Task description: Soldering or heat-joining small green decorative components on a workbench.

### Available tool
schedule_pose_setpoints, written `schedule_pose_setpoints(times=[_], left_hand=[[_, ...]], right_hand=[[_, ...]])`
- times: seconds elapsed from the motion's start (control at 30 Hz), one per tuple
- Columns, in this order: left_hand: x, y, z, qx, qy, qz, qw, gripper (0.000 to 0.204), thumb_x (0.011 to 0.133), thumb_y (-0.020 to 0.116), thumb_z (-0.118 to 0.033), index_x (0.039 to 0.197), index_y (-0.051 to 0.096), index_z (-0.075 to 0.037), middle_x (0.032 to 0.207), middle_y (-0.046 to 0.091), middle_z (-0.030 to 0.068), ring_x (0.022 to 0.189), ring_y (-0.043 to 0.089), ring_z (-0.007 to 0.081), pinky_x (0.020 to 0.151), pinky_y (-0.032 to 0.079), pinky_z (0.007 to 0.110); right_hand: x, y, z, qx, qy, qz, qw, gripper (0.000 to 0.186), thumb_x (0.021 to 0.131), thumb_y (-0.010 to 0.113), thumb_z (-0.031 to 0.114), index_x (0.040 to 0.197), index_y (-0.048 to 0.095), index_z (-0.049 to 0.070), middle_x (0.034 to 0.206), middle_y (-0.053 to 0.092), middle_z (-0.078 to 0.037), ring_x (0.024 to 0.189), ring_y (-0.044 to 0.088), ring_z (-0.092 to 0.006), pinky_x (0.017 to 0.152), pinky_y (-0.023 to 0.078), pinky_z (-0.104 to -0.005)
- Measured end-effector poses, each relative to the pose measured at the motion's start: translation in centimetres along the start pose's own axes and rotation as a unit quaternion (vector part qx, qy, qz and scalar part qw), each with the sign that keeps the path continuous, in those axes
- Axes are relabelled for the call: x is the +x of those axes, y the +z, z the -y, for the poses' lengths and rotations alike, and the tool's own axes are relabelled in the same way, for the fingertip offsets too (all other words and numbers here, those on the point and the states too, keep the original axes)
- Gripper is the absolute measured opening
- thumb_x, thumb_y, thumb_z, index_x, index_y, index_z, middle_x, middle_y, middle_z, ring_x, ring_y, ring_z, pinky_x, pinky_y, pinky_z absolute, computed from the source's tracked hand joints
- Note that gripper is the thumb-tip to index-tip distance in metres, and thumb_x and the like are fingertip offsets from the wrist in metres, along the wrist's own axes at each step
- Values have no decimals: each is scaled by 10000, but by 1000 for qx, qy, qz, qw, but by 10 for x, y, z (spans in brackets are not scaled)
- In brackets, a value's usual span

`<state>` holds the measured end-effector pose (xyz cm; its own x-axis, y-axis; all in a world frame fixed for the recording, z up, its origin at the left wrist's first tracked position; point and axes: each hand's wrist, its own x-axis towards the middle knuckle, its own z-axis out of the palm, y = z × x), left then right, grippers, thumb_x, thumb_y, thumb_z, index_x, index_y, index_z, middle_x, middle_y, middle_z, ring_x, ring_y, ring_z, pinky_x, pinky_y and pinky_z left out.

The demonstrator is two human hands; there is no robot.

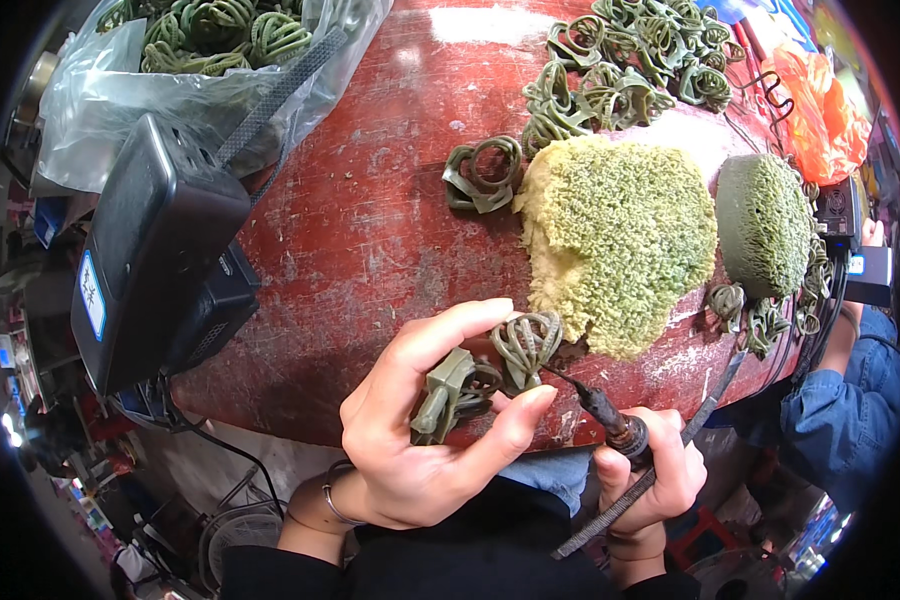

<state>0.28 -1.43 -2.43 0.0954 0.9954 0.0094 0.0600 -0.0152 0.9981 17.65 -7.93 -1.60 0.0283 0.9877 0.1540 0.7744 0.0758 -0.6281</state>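
My left hand (410,430) is closed round two dark green, wax-like pieces. A ribbed, ring-like green piece (526,350) is pinched near the index fingertip and thumb, and a blockier green piece (440,400) rests against the palm. My right hand (660,470) grips a black-handled pen tool (606,412), similar to a soldering iron, whose thin metal tip reaches the ribbed piece. Through the same right hand runs a long, grey, rough file-like rod (705,418), slanting from lower left to upper right. Just beyond the left hand lies a rough yellow-green spongy slab (620,240).
The red scuffed table (370,200) carries a heap of green ring-like pieces (610,80) and a round green block (765,225). At left stand a black box-shaped device (160,250) and a plastic bag (90,110) of green pieces. A person's denim sleeve (840,400) is at right.
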Motion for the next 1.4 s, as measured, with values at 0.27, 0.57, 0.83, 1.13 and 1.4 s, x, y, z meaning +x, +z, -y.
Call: schedule_pose_setpoints(times=[0.27, 0.57, 0.83, 1.13, 1.4], left_hand=[[0, 0, 0, 23, 8, 37, 999, 514, 728, 691, -40, 1150, 417, 66, 992, 584, 162, 816, 609, 182, 722, 505, 279], [0, 4, 3, -24, 13, -27, 999, 481, 666, 730, 22, 1097, 519, 52, 892, 598, 118, 729, 589, 101, 631, 481, 215], [1, 6, 2, -24, 11, -22, 999, 485, 677, 723, 23, 1109, 506, 57, 876, 624, 109, 712, 593, 88, 631, 488, 209], [1, 5, 3, -24, 12, -12, 1000, 489, 687, 714, 28, 1122, 493, 63, 878, 630, 111, 742, 604, 95, 648, 491, 212], [0, 0, -2, -17, -23, 16, 999, 495, 722, 683, -1, 1150, 442, 64, 954, 603, 157, 802, 610, 157, 670, 512, 248]], right_hand=[[-1, -2, 1, 22, 29, -9, 999, 367, 711, 732, 305, 903, 583, 30, 675, 595, -85, 525, 586, -199, 465, 459, -270], [2, -1, 4, 6, 36, -2, 999, 373, 713, 727, 317, 897, 585, 26, 663, 588, -89, 526, 585, -207, 467, 459, -277], [-1, -2, -2, -16, 115, -99, 988, 324, 758, 676, 264, 870, 572, -22, 687, 564, -94, 576, 564, -205, 542, 443, -277], [-2, -4, 0, 4, 36, -31, 999, 389, 704, 734, 339, 877, 599, 18, 706, 606, -84, 570, 602, -199, 515, 482, -275], [3, 0, 0, 4, 5, -21, 1000, 358, 692, 752, 278, 880, 596, 16, 689, 605, -76, 547, 598, -193, 484, 477, -267]])
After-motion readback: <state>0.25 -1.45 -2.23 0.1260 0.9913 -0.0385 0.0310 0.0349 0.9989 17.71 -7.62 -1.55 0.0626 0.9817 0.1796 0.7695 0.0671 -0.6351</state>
